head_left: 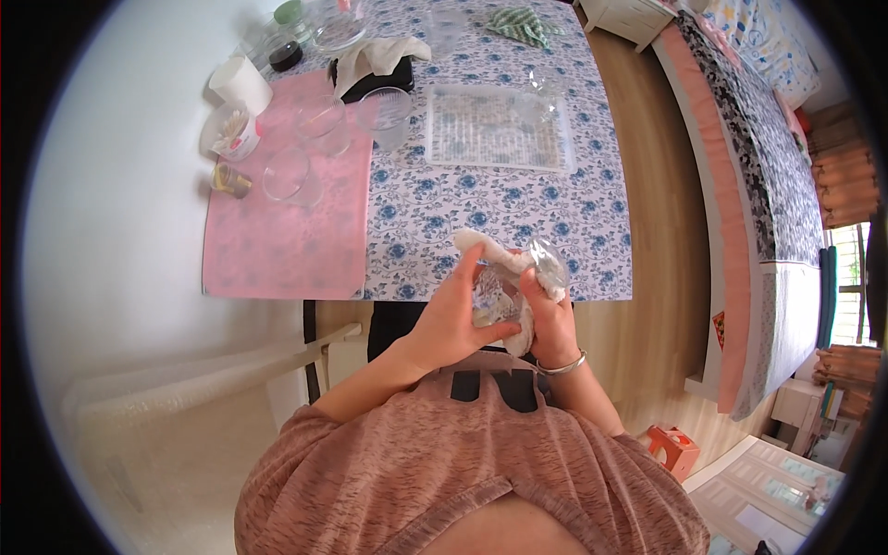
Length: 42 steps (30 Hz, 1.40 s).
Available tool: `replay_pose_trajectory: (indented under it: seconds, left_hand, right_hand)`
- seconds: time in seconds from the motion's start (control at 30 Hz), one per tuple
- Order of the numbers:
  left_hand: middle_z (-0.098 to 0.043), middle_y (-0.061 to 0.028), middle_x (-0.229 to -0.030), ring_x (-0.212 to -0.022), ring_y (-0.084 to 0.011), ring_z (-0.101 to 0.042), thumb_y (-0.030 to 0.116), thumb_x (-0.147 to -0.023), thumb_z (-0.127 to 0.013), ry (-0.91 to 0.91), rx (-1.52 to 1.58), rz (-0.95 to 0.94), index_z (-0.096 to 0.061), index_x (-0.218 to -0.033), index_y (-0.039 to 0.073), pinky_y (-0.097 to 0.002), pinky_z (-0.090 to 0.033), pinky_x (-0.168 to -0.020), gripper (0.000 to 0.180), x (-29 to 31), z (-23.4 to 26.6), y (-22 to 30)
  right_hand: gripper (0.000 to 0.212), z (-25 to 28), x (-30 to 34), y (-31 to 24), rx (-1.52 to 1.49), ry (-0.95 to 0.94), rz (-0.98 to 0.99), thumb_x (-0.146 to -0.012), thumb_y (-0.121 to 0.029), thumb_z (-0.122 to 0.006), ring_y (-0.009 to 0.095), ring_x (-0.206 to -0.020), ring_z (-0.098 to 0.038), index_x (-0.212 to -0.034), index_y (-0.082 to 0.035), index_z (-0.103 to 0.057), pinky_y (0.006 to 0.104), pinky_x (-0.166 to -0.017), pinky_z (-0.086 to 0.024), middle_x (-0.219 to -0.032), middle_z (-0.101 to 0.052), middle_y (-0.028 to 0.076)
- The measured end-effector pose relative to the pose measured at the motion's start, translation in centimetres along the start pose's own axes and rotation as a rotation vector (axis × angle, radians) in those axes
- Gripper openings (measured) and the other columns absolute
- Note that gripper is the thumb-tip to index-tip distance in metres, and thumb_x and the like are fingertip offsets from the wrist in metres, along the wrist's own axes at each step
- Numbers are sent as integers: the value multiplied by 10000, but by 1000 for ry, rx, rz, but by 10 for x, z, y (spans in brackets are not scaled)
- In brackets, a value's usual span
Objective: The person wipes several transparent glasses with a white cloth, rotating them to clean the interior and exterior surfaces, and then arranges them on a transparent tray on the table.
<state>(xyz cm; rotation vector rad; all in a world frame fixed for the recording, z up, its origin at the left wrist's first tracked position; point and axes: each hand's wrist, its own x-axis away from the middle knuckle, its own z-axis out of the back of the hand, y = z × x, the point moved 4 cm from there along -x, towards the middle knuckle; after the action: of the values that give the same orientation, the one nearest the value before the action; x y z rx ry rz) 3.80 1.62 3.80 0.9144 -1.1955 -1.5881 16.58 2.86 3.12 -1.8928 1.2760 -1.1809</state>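
Observation:
Between my hands, just past the table's near edge, is a clear footed glass (548, 266) with a white cloth (488, 244) bunched around it. My left hand (449, 319) is closed around the glass's wide part, thumb below and fingers above, against the cloth. My right hand (552, 326) grips the narrow part by the round foot, its thumb laid along it. Some cloth comes out beneath my right hand. Most of its fingers are hidden behind the glass and cloth.
Ahead lies a clear ribbed tray (499, 162) with a shiny clear glass (538, 94) on it. Clear cups (289, 176) stand on a pink mat (277, 245) at left, beside a cotton swab tub (231, 134), paper roll (240, 85) and black tissue box (384, 78). A bed (772, 176) is right.

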Motion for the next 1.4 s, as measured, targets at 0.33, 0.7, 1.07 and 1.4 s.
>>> replay_pose_trajectory:
  seconds: [0.33, 0.7, 1.07, 1.4]
  left_hand:
    - [-331, -89, -1293, -1110, -155, -420, 508, -765, -559, -378, 1017, 261, -108, -1369, 89, -261, -449, -748, 862, 4, -6, -5]
    - [-510, -118, -1039, -845, -124, -474, 152, -772, -638, -280, 494, 213, 62, -1366, 111, -268, -399, -752, 919, 0, 18, -20]
    - [-486, -37, -1031, -798, -95, -461, 253, -726, -692, -418, 493, 191, -60, -1358, 60, -225, -391, -692, 914, 10, 0, -22]
    - [-471, -53, -1029, -698, -89, -444, 337, -752, -657, -420, 454, 219, -173, -1332, 38, -230, -389, -621, 813, 11, 6, -28]
  right_hand:
    - [413, -3, 13, -15, 26, -255, -81, -791, -184, -603, 148, -992, -488, -1155, -43, -470, 306, -820, -416, -1077, -524, 52]
    - [162, 56, 16, -51, 460, 76, 161, -846, -180, -554, 40, -602, -452, -858, -19, -552, 207, -517, -393, -729, -544, -16]
    - [236, 3, 4, -42, 881, -556, 410, -734, -98, -656, 175, -782, -491, -898, -51, -494, 278, -683, -409, -852, -508, 69]
    - [227, 17, -9, -8, 129, -278, -129, -856, -267, -470, 76, -704, -439, -766, -67, -528, 214, -636, -355, -728, -493, -15]
